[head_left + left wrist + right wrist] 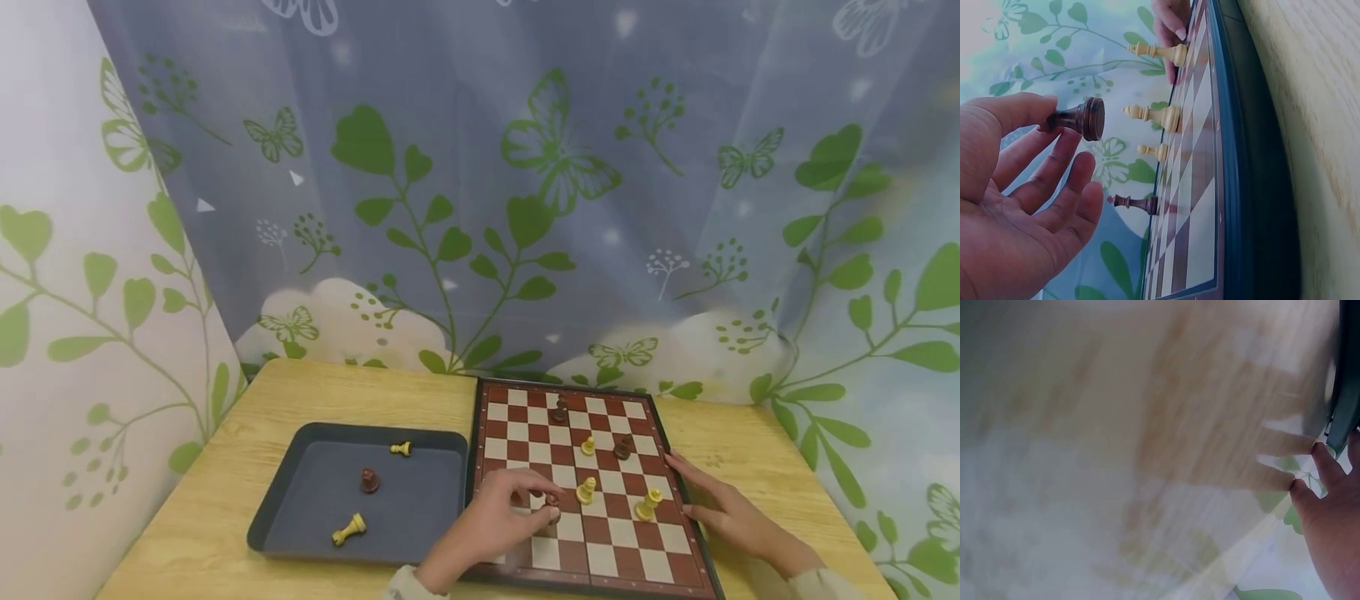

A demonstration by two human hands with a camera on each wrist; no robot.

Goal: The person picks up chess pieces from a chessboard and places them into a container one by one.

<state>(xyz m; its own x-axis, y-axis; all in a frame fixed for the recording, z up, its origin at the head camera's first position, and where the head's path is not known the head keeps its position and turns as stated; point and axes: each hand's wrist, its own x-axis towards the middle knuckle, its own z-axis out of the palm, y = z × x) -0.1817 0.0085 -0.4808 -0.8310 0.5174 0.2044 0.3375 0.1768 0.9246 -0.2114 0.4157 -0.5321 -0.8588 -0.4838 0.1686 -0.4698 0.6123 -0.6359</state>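
Observation:
My left hand (498,512) pinches a dark brown chess piece (1089,119) between thumb and fingertips, over the near left part of the chessboard (536,554). Its round base shows in the left wrist view, while its top is hidden by the fingers. The right hand (731,512) rests against the board's right edge, fingers extended, holding no piece. Between the hands stand a yellow bishop (587,490), a yellow pawn (588,446) and a tall yellow piece (647,505). Farther back are a dark piece (622,447) and a tall dark piece (558,409).
Left of the board, a dark grey tray (300,492) holds a dark brown piece (369,480), a small yellow piece (401,449) and a longer yellow piece (349,529) lying on its side. Both stand on a wooden table (195,533), with a patterned curtain (465,167) behind.

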